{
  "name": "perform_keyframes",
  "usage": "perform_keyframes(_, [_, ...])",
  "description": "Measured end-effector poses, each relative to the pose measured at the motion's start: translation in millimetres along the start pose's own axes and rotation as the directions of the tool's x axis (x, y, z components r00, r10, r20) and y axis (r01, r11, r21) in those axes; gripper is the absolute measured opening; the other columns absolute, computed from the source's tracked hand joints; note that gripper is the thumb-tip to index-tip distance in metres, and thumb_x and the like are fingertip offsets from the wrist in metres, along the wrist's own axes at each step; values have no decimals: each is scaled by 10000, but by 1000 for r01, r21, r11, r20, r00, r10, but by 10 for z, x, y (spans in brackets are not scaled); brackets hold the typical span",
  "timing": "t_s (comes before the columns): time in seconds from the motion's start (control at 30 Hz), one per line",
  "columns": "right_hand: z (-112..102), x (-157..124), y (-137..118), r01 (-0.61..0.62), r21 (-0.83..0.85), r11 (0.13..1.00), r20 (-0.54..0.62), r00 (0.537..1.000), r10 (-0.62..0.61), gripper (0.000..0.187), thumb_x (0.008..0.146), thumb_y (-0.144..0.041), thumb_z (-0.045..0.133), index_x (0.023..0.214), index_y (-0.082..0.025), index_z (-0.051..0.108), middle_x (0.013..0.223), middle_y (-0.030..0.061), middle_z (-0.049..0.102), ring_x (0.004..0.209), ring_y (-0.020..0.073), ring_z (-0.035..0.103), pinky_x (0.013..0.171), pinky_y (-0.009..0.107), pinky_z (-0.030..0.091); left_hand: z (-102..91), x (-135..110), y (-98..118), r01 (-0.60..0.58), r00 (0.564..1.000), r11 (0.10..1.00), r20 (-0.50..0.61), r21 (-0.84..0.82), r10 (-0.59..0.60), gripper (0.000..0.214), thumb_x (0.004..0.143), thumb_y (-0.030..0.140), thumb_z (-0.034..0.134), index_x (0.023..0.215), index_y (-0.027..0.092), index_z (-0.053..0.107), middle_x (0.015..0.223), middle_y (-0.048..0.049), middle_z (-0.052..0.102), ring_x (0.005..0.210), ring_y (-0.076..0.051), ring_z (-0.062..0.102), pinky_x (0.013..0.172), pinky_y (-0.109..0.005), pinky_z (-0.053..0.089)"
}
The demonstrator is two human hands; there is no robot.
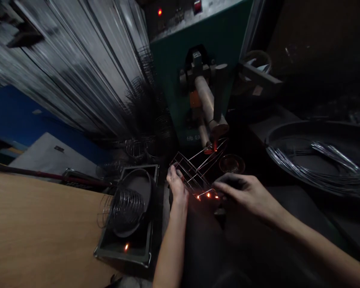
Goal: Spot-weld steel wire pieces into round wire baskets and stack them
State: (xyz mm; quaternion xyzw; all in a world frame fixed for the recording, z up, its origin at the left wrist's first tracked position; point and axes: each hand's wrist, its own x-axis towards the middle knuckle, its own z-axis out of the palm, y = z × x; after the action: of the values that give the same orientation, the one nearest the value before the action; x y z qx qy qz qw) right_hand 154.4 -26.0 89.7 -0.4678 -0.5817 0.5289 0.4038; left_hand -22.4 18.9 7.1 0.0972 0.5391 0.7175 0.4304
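A small rack of thin metal wire (197,172) is held under the electrode arms of a green spot welder (171,76). My left hand (177,184) is closed around the rack's left side. At its near right corner, my right hand (243,190) has its fingers pinched together on the wire; the fingertips are dark and partly hidden. The upper electrode arm (206,98) and the lower electrode arm (203,134) meet the rack's far end, where their tips glow orange. Bright sparks (209,195) show along the rack's near edge.
To the left, a framed crate (123,256) holds a round black basin (151,208) with coiled wire rings (127,204). A wooden board (42,228) lies beside it. On the right stands a large round tray (288,170) of wire pieces. A small bowl (238,166) sits behind my right hand.
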Motion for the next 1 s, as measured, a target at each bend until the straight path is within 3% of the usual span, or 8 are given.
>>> perform_keyframes(0.17, [83,25,-162,329,-357,874,101,944,-314,120,797,-298,638,826,-229,731,826,38,698,731,172,645,704,267,502,-238,-388,-219,-59,998,997,32,58,58,321,769,481,657,826,170,604,586,67,409,487,-47,367,485,-165,309])
perform_keyframes(0.3, [-15,326,-68,98,-583,806,-42,988,-151,75,733,-290,712,733,-214,711,758,42,683,693,181,617,620,246,464,-453,-744,-429,-204,959,948,243,243,145,282,741,451,694,773,174,650,618,11,517,541,-94,446,569,-219,393])
perform_keyframes(0.47, [-195,433,351,-180,-222,958,41,980,194,259,621,-443,779,607,-199,695,618,21,656,600,180,596,523,233,445,-807,-836,-537,-538,592,792,798,289,111,200,629,332,793,776,219,718,775,-85,659,833,-233,622,934,-413,412])
perform_keyframes(0.5, [-213,381,469,-200,-180,963,52,976,213,269,599,-458,785,632,-202,711,661,25,677,636,194,615,556,248,469,-887,-794,-542,-560,612,777,776,288,154,257,615,367,804,812,227,718,845,-98,670,920,-258,619,973,-435,392])
perform_keyframes(0.57, [-218,223,731,-208,-150,967,4,978,211,276,575,-467,789,694,-223,736,763,32,710,741,231,649,676,302,514,-1008,-674,-523,-465,813,827,522,316,258,352,655,470,770,899,227,699,981,-113,661,1031,-268,595,979,-432,406])
perform_keyframes(0.67, [-149,-111,1099,-110,-195,975,-77,992,97,236,662,-446,737,801,-255,748,886,39,722,865,261,659,853,396,507,-1004,-502,-390,-17,996,979,84,202,0,374,854,537,536,919,193,671,1001,-119,663,988,-226,620,874,-365,489])
perform_keyframes(0.9, [18,-689,1448,138,-652,745,200,980,-6,192,893,-229,536,977,-175,700,916,105,686,881,210,634,819,347,520,-489,-237,-282,463,879,886,108,35,-464,327,955,331,421,757,169,624,668,-13,644,610,-97,609,639,-198,524])
perform_keyframes(1.0, [-358,-842,1420,-9,-487,873,-23,1000,-2,127,789,-197,670,910,-198,710,898,55,683,844,175,641,797,288,522,-398,-193,-508,524,852,852,19,2,-524,272,938,281,477,707,170,566,528,49,526,433,-46,467,501,-137,454])
